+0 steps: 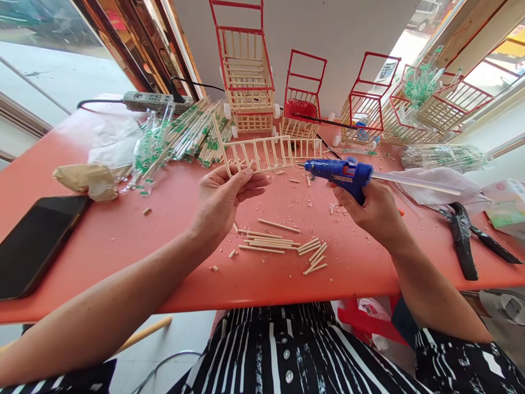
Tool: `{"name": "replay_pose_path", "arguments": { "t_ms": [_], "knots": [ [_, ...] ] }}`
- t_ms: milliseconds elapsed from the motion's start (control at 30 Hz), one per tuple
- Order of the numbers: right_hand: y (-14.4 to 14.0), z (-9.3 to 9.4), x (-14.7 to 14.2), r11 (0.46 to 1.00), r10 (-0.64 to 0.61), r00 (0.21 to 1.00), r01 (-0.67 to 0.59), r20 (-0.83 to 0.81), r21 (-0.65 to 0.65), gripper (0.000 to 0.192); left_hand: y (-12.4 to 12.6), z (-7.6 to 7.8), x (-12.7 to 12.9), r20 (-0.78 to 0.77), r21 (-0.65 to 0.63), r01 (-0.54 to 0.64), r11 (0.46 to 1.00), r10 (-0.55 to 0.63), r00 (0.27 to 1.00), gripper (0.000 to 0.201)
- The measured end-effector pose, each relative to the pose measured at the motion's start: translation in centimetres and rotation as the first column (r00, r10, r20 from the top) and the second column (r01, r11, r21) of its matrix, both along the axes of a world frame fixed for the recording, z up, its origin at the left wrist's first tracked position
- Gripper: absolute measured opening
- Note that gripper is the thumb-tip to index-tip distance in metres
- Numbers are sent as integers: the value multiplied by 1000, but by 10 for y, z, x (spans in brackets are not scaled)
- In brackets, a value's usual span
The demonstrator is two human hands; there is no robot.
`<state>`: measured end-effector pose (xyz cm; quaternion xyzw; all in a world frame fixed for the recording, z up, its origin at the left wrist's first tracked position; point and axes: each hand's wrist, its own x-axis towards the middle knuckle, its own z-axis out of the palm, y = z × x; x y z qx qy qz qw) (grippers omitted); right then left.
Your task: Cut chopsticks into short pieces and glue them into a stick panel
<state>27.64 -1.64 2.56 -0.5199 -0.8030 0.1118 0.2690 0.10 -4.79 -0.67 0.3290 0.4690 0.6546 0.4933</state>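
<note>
Two hands of mine work over the red table [123,230]: my left hand [223,200] pinches a ladder-like stick panel [262,153] by its lower rail, my right hand [375,210] is wrapped tight round a blue glue gun [340,172]. Roughly a dozen cut sticks [283,243] lie loose nearest me. One phone [35,241] left, one pair of pliers [465,235] right. Farther back stand four stick carts [246,82], the rightmost half hidden by wrapped chopsticks
</note>
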Motion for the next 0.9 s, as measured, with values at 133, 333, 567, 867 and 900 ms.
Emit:
{"name": "replay_pose_path", "arguments": {
  "t_ms": [133, 333, 567, 867, 900],
  "knots": [
    [-1, 0, 0, 1000, 16, 1000, -16, 1, -10, 40, 1, -2, -1, 38, 12, 14, 1000, -15, 999, 17],
    [-1, 0, -2, 1000, 30, 1000, -30, 6, 6, 38, 2, -2, -1, 52, -19, 20, 1000, -19, 998, 18],
    [-1, -1, 0, 1000, 12, 1000, -12, -4, -11, 39, 1, -1, -1, 90, 6, 36, 999, -37, 995, 18],
    [-1, -1, -1, 1000, 23, 999, -24, -25, -19, 39, 1, -1, -1, 40, -33, 32, 999, -30, 999, 20],
    [-1, -1, -1, 1000, 19, 999, -19, -31, -19, 39, 1, -2, -1, 44, -31, 31, 999, -30, 999, 19]
  ]
}}
